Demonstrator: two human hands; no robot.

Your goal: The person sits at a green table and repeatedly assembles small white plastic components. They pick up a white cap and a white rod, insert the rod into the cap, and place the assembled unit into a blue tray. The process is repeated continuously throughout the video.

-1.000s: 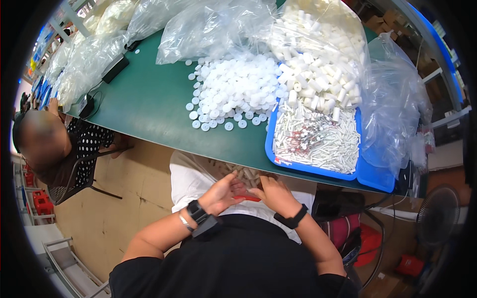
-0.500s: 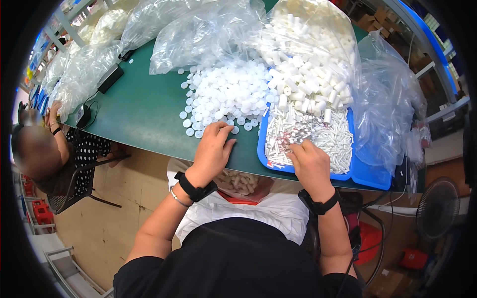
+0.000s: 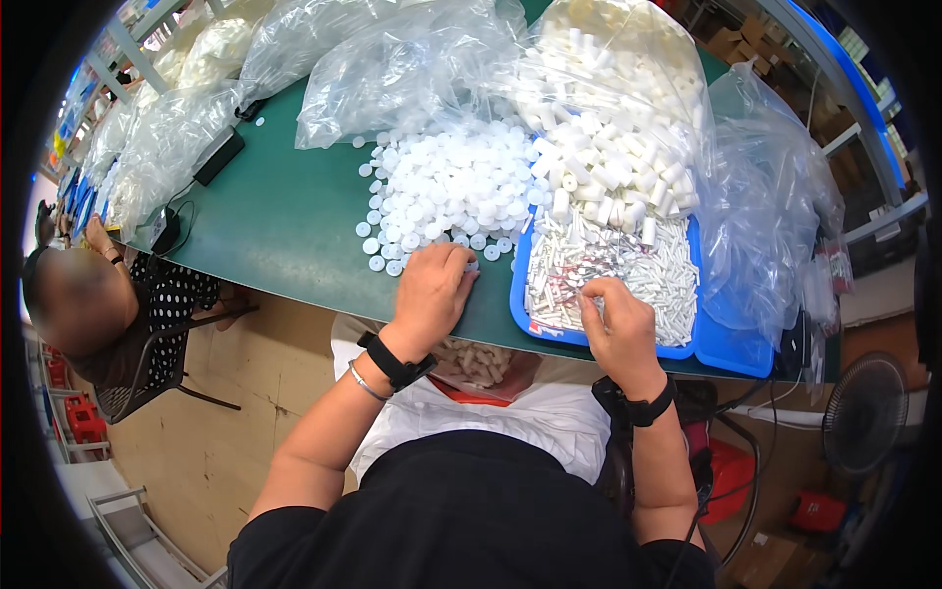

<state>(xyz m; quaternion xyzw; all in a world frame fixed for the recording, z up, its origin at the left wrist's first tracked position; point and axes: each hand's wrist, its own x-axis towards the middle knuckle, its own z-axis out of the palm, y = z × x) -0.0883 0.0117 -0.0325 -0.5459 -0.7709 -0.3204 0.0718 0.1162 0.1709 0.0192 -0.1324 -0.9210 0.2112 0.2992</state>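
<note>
My left hand (image 3: 432, 299) rests at the near edge of a heap of translucent white plastic discs (image 3: 451, 187), its fingers bunched and bent down. Whatever lies under those fingertips is hidden. Over the near side of a blue tray (image 3: 517, 294), my right hand (image 3: 620, 329) has thumb and fingers pinched together; anything between them is too small to make out. Many thin white rods (image 3: 672, 285) fill the tray, and some small metallic and reddish pieces (image 3: 589, 265) lie among them. Thicker white hollow cylinders (image 3: 618, 172) spill from a clear bag (image 3: 628, 49) onto the tray's far end.
Clear plastic bags (image 3: 402, 79) line the back of the green table (image 3: 285, 236), and another bag (image 3: 760, 196) lies right of the tray. A black adapter (image 3: 218, 155) with cable sits at left. A person (image 3: 88, 304) sits beyond the left end. A fan (image 3: 865, 412) stands at right.
My left hand has shifted slightly right and its fingers have drawn closer together. My right hand has pulled back a little toward me, the fingers curling more.
</note>
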